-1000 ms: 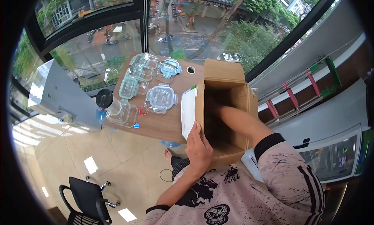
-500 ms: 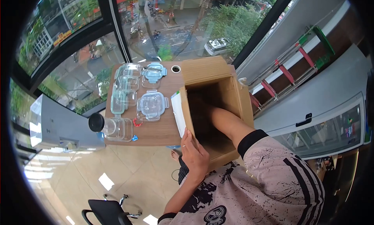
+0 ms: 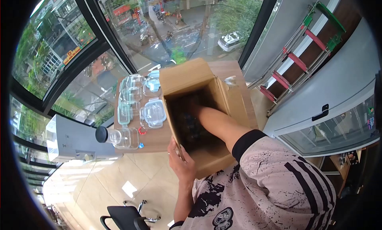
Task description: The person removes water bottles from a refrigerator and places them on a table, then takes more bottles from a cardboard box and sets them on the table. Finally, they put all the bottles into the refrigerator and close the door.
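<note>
An open cardboard box (image 3: 199,78) stands tilted toward me at the table's near right part. My left hand (image 3: 182,162) grips the box's near left edge, thumb and fingers on either side of the cardboard. Deep inside the box is my right hand (image 3: 195,107), dark and blurred in shadow, so its fingers cannot be made out. Something dark bluish (image 3: 191,125) shows faintly below it inside the box. Left of the box lie glass containers (image 3: 130,88) and blue lids (image 3: 155,112). A clear jar with a black lid (image 3: 102,134) lies beside another glass container (image 3: 130,138).
The wooden table (image 3: 153,139) stands by tall windows. A red ring (image 3: 142,131) and a small blue item (image 3: 141,145) lie on it. A folded ladder (image 3: 296,60) leans at the right near a grey cabinet (image 3: 306,102). A black chair (image 3: 123,217) is below left.
The box has shifted left over the tabletop, now hiding part of the blue lids and the dark cup. My left hand moved left with its edge. A dark bluish shape now shows inside.
</note>
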A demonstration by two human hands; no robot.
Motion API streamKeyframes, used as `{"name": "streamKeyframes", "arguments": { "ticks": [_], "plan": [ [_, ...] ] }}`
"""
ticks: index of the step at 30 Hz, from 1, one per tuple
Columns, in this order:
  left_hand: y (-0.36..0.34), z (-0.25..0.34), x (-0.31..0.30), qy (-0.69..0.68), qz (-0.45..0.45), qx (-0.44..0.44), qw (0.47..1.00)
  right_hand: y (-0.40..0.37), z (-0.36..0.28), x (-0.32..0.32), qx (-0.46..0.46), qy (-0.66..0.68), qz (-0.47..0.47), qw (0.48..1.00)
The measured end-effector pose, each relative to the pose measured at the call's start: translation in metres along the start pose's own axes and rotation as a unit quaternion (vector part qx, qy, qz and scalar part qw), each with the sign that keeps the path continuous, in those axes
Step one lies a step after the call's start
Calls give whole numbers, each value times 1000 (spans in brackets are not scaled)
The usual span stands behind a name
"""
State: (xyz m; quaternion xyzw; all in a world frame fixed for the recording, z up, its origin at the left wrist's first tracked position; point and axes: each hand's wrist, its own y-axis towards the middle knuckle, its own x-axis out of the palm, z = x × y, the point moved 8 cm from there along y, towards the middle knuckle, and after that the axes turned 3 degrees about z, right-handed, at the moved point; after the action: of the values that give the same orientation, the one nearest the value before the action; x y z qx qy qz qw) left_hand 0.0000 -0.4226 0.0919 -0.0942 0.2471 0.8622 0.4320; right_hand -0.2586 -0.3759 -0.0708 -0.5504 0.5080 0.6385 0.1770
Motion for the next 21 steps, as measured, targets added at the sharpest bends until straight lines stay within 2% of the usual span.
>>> {"name": "streamKeyframes", "arguments": {
  "ticks": [1,3,4,5,6,7,8,10,12,14,16,18,20,21],
  "plan": [
    [-2,0,-2,9,-1,-7,1000,8,-21,-16,-59,12,-195,979],
    [-1,1,-3,17,-5,-17,1000,11,-56,-1,-124,29,-385,914],
    [0,1,-5,12,1,-39,999,1,-78,2,-245,-56,-490,835],
    [1,0,-9,16,9,-40,999,-7,-98,-23,-353,-105,-528,765],
    [2,-6,-12,5,4,-66,998,-7,-109,-59,-413,-109,-530,732],
    [4,-10,-12,-8,1,-90,996,1,-119,-104,-447,-87,-507,732],
    [4,-7,-11,-9,6,-68,998,11,-109,-164,-400,-39,-504,764],
    [6,1,-10,3,17,-54,998,25,-94,-235,-459,133,-419,772],
    [6,5,-10,17,21,-43,999,48,-42,-287,-318,361,-356,801],
    [6,2,-11,37,19,-59,997,62,25,-302,-147,519,-290,791],
    [6,4,-13,39,25,-66,997,62,118,-278,43,656,-96,747],
    [7,4,-12,37,32,-71,996,27,209,-237,233,595,83,765],
    [6,-1,-14,53,27,-69,996,-26,264,-175,329,564,169,739],
    [8,-3,-15,67,23,-68,995,-52,272,-142,343,555,148,743]
  ]
}}
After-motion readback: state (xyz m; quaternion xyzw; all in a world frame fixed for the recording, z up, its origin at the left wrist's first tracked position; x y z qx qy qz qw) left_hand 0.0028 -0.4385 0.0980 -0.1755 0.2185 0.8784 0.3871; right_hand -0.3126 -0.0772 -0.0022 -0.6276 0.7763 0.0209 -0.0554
